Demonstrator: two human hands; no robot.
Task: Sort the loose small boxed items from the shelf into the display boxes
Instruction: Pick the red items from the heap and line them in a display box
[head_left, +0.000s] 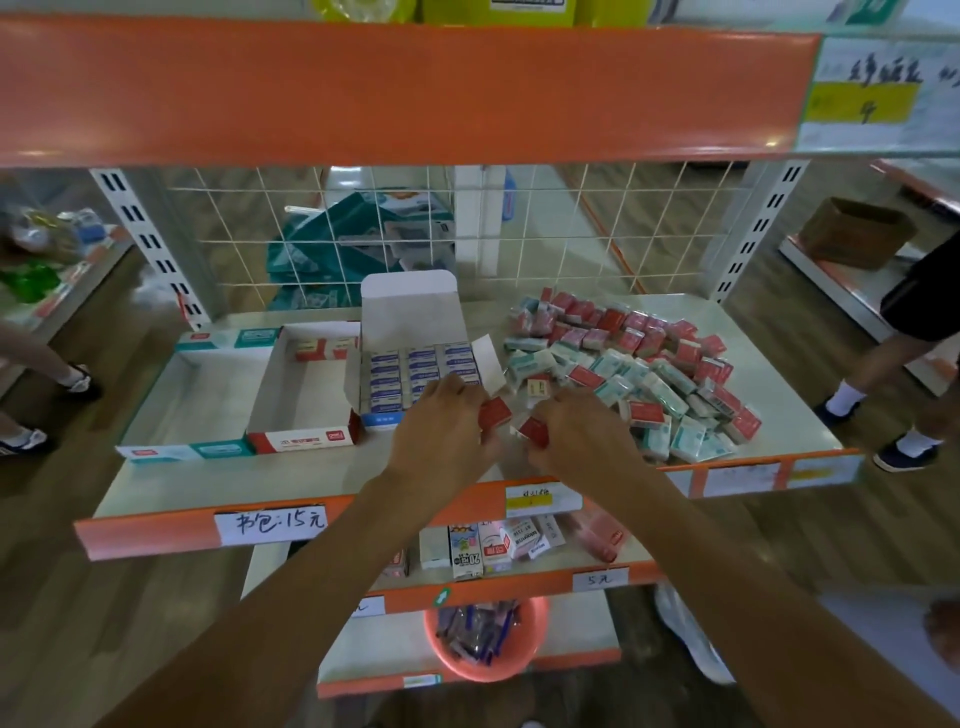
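Left hand (441, 434) pinches a small red cardboard box (494, 413); right hand (576, 434) pinches a second red box (535, 431), both over the white metal shelf (311, 478). Beyond: open white display box (410, 312) holding blue packs (421, 364); right, heap of loose red and teal boxes (634, 374).

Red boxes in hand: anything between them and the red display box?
Yes. The blue display box, lid up, sits between the red display box and the red boxes held in the left hand and right hand. Passing over its low front probably works.
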